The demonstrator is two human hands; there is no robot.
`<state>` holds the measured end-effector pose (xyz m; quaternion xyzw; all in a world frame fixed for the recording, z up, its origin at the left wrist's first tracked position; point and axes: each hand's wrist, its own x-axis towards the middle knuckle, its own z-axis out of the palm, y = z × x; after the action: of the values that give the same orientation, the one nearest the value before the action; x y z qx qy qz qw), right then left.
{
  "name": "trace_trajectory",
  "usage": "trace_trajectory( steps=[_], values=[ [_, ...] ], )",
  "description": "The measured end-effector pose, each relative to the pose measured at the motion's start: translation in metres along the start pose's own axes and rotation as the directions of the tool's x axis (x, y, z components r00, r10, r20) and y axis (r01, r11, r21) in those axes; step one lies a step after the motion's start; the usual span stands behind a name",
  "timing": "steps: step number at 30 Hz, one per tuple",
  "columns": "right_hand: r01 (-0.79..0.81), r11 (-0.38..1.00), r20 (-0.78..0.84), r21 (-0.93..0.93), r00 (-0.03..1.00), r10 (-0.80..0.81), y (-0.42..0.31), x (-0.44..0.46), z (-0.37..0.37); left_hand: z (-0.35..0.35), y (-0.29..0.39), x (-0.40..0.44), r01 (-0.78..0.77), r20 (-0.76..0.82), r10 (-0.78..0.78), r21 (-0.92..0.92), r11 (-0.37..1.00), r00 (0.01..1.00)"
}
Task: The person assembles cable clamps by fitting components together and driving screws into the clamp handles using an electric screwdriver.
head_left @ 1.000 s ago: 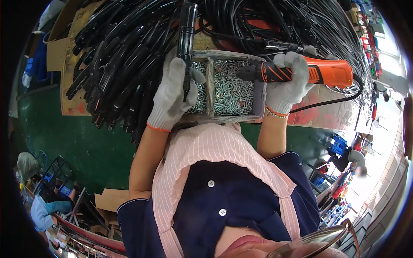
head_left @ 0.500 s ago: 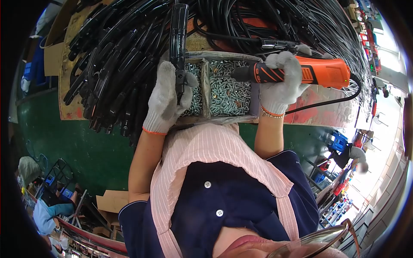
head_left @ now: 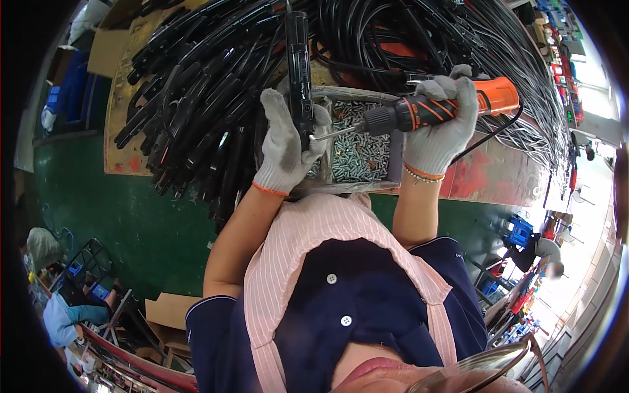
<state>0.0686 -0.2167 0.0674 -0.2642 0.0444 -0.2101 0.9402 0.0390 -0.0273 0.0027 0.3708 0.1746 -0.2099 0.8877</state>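
My left hand (head_left: 285,141), in a whitish glove with an orange cuff, is closed around the lower end of a black tubular handle (head_left: 299,62) with a cable leaving its top. In my gloved right hand (head_left: 447,121) I grip an orange and black electric screwdriver (head_left: 495,96), which points left. Its thin bit (head_left: 337,133) reaches the lower end of the handle, beside my left fingertips. Whether a screw sits at the bit's tip is too small to tell. Beneath both hands stands a divided box of small screws (head_left: 360,160).
Many black handles with cables (head_left: 190,111) are heaped on the left of the worktable (head_left: 124,157). Coiled black cables (head_left: 373,33) lie behind the box, and a bundle of cables (head_left: 517,72) runs along the right. People sit farther off on both sides.
The screwdriver's bit has swung down and left, from over the screw box to the lower end of the handle. My left hand and the handle have shifted slightly right in view.
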Motion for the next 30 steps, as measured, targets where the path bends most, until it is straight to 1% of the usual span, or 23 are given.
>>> trace_trajectory(
  steps=[1, 3, 6, 9, 12, 14, 16, 18, 19, 21, 24, 26, 27, 30],
  values=[
    [0.032, 0.999, -0.036, -0.044, 0.999, -0.034, 0.006, -0.003, 0.002, -0.001, 0.000, 0.000, -0.009, 0.015, 0.009, 0.010, 1.000, 1.000],
    [0.051, 0.995, -0.043, -0.085, 0.998, -0.055, 0.011, -0.005, 0.003, -0.001, 0.000, 0.000, -0.014, 0.029, 0.013, 0.010, 1.000, 0.999],
    [0.032, 0.997, 0.055, -0.071, 0.998, -0.028, 0.010, -0.006, 0.001, -0.002, 0.001, -0.001, -0.009, 0.028, 0.009, -0.022, 1.000, 1.000],
    [0.020, 0.999, 0.085, -0.030, 0.996, -0.018, 0.008, -0.006, 0.004, -0.006, -0.001, 0.001, -0.013, 0.079, 0.013, -0.006, 1.000, 0.997],
    [0.022, 0.997, 0.073, -0.073, 0.997, -0.017, 0.009, -0.005, 0.000, -0.007, -0.002, 0.002, -0.012, 0.091, 0.013, -0.013, 1.000, 0.996],
    [0.077, 0.989, 0.003, -0.124, 0.997, -0.078, 0.013, -0.007, 0.003, -0.008, -0.004, 0.003, -0.007, 0.090, 0.009, -0.022, 1.000, 0.996],
    [0.117, 0.982, 0.025, -0.150, 0.993, -0.114, 0.015, -0.011, 0.007, -0.009, -0.005, 0.004, -0.002, 0.082, 0.004, -0.025, 1.000, 0.997],
    [0.143, 0.979, 0.138, -0.144, 0.983, -0.124, 0.012, -0.017, 0.012, -0.004, -0.003, 0.003, -0.004, 0.039, 0.006, -0.045, 0.999, 0.999],
    [0.177, 0.955, 0.135, -0.237, 0.980, -0.148, 0.009, -0.021, 0.013, -0.002, -0.003, 0.002, -0.006, 0.007, 0.007, -0.058, 0.998, 1.000],
    [0.251, 0.939, 0.253, -0.236, 0.949, -0.190, 0.007, -0.031, 0.018, -0.002, -0.003, 0.001, -0.004, 0.017, 0.005, -0.092, 0.996, 1.000],
    [0.316, 0.929, 0.368, -0.194, 0.901, -0.230, 0.008, -0.038, 0.017, -0.004, -0.003, 0.001, -0.005, 0.044, 0.010, -0.113, 0.994, 0.999],
    [0.237, 0.962, 0.441, -0.138, 0.884, -0.155, 0.005, -0.043, 0.025, -0.006, -0.003, 0.002, 0.008, 0.056, 0.000, -0.138, 0.990, 0.998],
    [0.250, 0.949, 0.448, -0.191, 0.883, -0.143, 0.003, -0.047, 0.027, -0.006, -0.003, 0.003, 0.021, 0.057, -0.012, -0.160, 0.987, 0.998],
    [0.273, 0.946, 0.542, -0.174, 0.829, -0.139, 0.005, -0.048, 0.026, -0.009, -0.004, 0.004, 0.063, 0.050, -0.055, -0.192, 0.979, 0.997]
  ],
)
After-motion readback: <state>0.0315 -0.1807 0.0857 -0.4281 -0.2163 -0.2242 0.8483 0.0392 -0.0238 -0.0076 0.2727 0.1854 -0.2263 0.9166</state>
